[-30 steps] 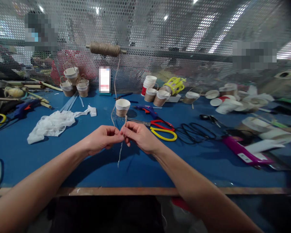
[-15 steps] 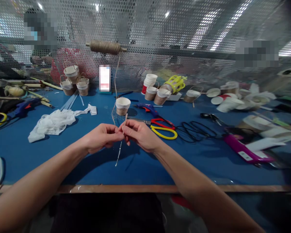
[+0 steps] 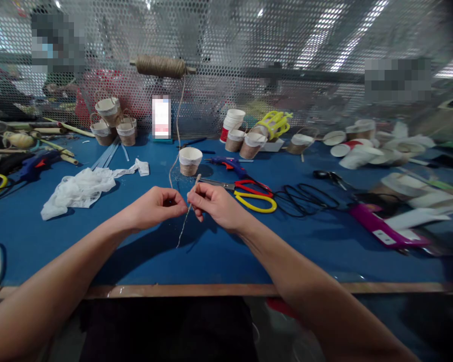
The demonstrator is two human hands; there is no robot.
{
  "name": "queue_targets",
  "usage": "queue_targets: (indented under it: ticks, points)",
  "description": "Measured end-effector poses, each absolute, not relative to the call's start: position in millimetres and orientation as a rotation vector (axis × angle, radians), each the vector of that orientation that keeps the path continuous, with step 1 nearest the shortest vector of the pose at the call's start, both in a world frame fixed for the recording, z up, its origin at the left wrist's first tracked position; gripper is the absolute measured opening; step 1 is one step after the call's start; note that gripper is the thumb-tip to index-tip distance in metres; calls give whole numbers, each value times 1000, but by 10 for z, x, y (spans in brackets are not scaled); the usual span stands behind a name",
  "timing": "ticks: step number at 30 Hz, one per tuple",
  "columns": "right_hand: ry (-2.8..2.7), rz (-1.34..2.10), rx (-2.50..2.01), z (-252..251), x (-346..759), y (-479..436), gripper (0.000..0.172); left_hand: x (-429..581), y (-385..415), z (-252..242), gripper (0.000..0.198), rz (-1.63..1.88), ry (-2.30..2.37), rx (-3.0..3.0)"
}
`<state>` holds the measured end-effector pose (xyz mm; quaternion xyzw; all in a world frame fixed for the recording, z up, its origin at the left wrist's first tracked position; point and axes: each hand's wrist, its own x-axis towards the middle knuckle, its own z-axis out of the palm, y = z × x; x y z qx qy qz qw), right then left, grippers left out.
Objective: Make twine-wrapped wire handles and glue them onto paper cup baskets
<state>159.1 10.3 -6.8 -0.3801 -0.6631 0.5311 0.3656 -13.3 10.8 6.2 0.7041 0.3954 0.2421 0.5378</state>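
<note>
Thumb and fingertips of my right hand (image 3: 215,203) pinch a thin silvery wire (image 3: 183,229), its upper end wrapped in tan twine and poking out above the fingers. The bare lower part slants down over the table. Close beside it, my left hand (image 3: 162,205) is closed in a pinch, and the jute twine (image 3: 176,120) runs into it from above. That strand comes down from a twine spool (image 3: 160,66) on a rod by the mesh panel. Just beyond my hands stands a small cup (image 3: 191,162) with a white fabric rim and twine-wrapped lower part.
Scissors (image 3: 254,197) and a blue glue gun (image 3: 230,165) lie right of the cup. A black cable (image 3: 302,198) leads toward a purple device (image 3: 385,231). White gauze (image 3: 85,186) lies left. More small cups (image 3: 107,120) and a lit phone (image 3: 161,118) stand at the back.
My left hand has moved slightly left, away from the right fingers, opening a small gap. The wire's lower end has shifted a little. The whole view has shifted slightly.
</note>
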Motion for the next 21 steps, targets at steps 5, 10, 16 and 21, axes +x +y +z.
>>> queue_targets:
  ticks: [5,10,16,21]
  points:
    - [-1744,1275,-1033,-58,1591,90,23,-118,79,69,16,616,969,1608]
    - [-1763,1179,-1100,-48,1573,74,25,-78,69,30,16,669,974,1590]
    - [-1686,1334,-969,-44,1566,64,22,-47,64,11,18,648,925,1399]
    - [-1638,1443,-912,-35,1575,71,23,-87,86,13,17,607,851,1309]
